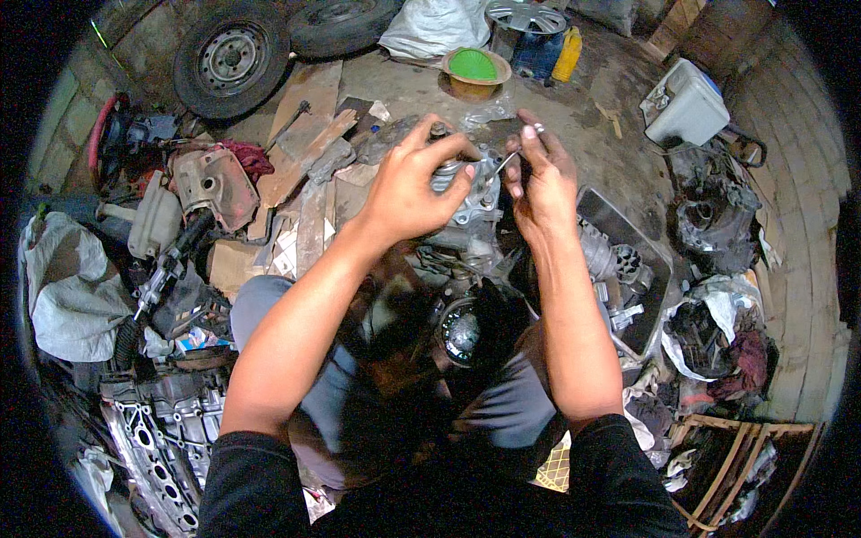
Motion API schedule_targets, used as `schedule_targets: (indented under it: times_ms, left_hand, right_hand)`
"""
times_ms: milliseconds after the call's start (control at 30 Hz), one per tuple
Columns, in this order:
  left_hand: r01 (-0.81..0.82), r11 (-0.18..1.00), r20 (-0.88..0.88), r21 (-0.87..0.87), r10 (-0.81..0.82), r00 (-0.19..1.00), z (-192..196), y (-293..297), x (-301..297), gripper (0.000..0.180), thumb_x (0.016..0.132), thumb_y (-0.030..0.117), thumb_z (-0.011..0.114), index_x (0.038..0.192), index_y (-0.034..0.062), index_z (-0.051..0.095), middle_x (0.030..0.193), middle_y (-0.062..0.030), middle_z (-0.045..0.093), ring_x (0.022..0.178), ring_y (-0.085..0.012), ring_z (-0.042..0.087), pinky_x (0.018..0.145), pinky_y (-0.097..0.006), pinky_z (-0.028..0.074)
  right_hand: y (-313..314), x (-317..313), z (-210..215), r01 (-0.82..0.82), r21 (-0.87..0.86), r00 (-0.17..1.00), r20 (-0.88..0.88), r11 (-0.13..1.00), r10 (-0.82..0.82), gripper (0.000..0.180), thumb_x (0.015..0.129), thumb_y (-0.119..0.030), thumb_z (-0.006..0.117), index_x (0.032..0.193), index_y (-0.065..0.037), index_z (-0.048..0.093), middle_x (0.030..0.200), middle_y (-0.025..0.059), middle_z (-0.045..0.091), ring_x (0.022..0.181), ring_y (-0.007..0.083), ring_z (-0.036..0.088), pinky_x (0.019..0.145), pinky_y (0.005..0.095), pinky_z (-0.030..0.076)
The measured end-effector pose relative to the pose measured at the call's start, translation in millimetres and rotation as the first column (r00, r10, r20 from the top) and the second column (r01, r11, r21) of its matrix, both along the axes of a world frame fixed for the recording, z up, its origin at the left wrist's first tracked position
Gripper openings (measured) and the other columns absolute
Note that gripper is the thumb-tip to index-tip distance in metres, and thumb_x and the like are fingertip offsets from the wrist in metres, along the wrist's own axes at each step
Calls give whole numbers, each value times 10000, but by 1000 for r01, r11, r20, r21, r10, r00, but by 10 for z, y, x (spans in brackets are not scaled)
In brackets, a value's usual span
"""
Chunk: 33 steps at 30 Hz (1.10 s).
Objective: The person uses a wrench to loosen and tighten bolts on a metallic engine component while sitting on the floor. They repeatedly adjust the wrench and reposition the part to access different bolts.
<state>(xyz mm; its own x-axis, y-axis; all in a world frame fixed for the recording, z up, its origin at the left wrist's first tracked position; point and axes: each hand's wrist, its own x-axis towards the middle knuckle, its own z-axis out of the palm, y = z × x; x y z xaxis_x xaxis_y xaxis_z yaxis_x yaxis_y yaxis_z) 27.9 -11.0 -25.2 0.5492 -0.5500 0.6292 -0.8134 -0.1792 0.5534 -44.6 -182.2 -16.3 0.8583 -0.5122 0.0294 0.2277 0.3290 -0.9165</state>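
Left hand (417,184): arched over the near-left side of the casting, thumb and forefinger curved toward each other with a gap between their tips. I can't tell whether they touch the metal below; the arch perhaps leaves room around the round part under it.
Right hand (543,170): fingers pinched on a thin rod (508,162), its lower end slanting toward the casting. A fingertip hold probably allows finer aim than a fist.
Casting (480,193): on the floor ahead of the knees, between the hands, presumably so both reach it easily.
Knees (336,403): spread, which seems to bring the work in close.
Glassy round (462,332): between the legs, below the casting; its purpose is unclear to me.
Tray (659,309): beside the right forearm, metal parts (628,262) inside; its walls likely stop them straying.
Boards (305,166): flat on the floor, left of the casting.
Wheel (231,58): stood on its tread at the far left, perhaps to save floor.
Bowl (475,76): beyond the casting, green inside.
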Motion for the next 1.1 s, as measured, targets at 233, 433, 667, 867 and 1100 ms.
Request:
schedule_targets:
  times_ms: [233,433,667,867,1100]
  left_hand:
    - [-1,1000,-44,5,1,999,-25,18,7,225,859,202,717,1065,113,702,1143,-300,655,1208,-505,572,987,-516,508]
    - [25,1000,-43,-1,-25,999,-13,30,8,229,867,204,710,1077,112,698,1143,-310,649,1224,-515,556,984,-519,508]
    - [-1,1000,45,-21,2,999,-34,6,6,174,864,143,699,1005,43,722,1054,-184,622,1019,-386,653,895,-441,520]
    - [-17,1000,33,-25,18,999,-40,14,1,175,865,134,696,1011,40,717,1050,-175,615,1028,-378,650,900,-440,518]
    - [-5,1000,49,-14,5,999,-41,10,8,171,858,130,699,1006,48,719,1050,-175,616,1028,-372,649,900,-431,519]
  right_hand:
    - [104,-368,70,214,-309,941,321,927,-110,189,1036,-148,600,1109,23,567,1009,144,687,703,185,675,588,304,573]
    - [119,-722,-159,509,-752,837,545,419,-39,181,897,-43,740,1023,-21,614,919,154,703,849,283,699,744,381,570]
    - [245,-894,-220,494,-817,837,539,299,91,353,744,51,799,1047,-27,636,955,126,732,894,277,705,779,368,585]
    - [289,-876,-275,488,-838,847,522,244,101,366,736,69,803,1065,-17,668,1017,143,724,943,281,701,786,367,589]
    - [339,-810,-424,492,-768,830,556,410,46,263,894,31,690,1122,12,560,1070,190,657,944,302,704,759,393,624]
